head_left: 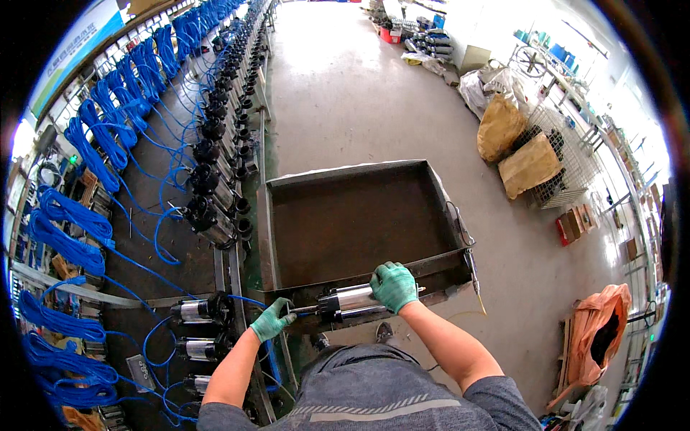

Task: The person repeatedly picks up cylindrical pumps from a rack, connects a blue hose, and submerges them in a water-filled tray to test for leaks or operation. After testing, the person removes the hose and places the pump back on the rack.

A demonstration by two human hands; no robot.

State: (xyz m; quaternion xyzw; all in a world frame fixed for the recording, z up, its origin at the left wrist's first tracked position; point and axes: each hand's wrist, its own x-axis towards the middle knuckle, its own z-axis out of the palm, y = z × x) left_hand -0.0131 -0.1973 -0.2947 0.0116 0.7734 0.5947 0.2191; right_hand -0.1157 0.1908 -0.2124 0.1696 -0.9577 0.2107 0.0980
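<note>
A silver cylindrical pump motor [352, 297] with a black end lies level across the near rim of a shallow metal tank [431, 188]. My right hand [394, 286], in a green glove, is wrapped over the motor's silver body from above. A thin metal rod [306, 310] runs out of the black end toward the left. My left hand [271, 321], gloved in green too, has its fingers closed at the far tip of that rod. Whether the rod is the motor's shaft or a separate tool I cannot make out.
Left of the tank, a long bench rail [236, 276] carries a row of similar motors [208, 219] with coiled blue cables [86, 244]. A hose [475, 276] hangs at the tank's right corner. Brown sacks [530, 167], a wire cage [578, 154] and an orange bag [593, 334] stand to the right.
</note>
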